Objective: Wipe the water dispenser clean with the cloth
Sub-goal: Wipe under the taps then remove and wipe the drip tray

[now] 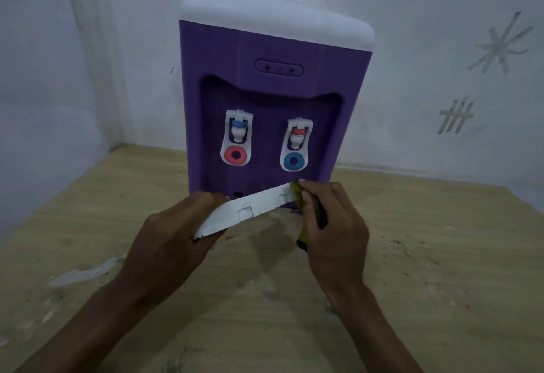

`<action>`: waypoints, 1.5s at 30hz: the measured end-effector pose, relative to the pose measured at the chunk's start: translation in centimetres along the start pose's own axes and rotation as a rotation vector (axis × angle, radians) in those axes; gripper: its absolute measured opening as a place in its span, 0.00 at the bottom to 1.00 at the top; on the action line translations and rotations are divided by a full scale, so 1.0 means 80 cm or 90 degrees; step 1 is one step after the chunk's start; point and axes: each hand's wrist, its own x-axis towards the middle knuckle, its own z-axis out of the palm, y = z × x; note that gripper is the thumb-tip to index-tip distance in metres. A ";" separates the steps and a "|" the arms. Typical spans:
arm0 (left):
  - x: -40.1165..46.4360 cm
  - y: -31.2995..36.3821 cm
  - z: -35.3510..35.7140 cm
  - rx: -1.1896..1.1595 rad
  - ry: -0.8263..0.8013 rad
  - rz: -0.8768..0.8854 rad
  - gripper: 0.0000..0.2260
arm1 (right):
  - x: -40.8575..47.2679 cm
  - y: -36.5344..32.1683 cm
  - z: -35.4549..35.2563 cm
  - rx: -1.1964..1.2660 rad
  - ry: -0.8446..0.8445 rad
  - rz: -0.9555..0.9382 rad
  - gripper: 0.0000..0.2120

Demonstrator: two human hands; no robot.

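A purple water dispenser with a white top and two taps stands on a wooden table against the wall. A white drip tray piece is out of the dispenser's base and tilted in front of it. My left hand grips the tray's left end. My right hand holds a yellow-green cloth bunched against the tray's right end, with a dark part of the cloth hanging below the palm.
White walls close the table in at the back and left, forming a corner behind the dispenser. The tabletop carries pale smears and dark specks, with a whitish patch at the left.
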 end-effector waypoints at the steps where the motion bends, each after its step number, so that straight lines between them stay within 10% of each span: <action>1: 0.000 0.001 0.000 0.004 -0.006 0.002 0.13 | -0.002 -0.004 0.004 0.027 -0.025 -0.006 0.10; 45: 0.004 -0.018 -0.008 0.057 -0.042 0.048 0.14 | -0.036 -0.061 0.026 0.073 -0.061 -0.069 0.12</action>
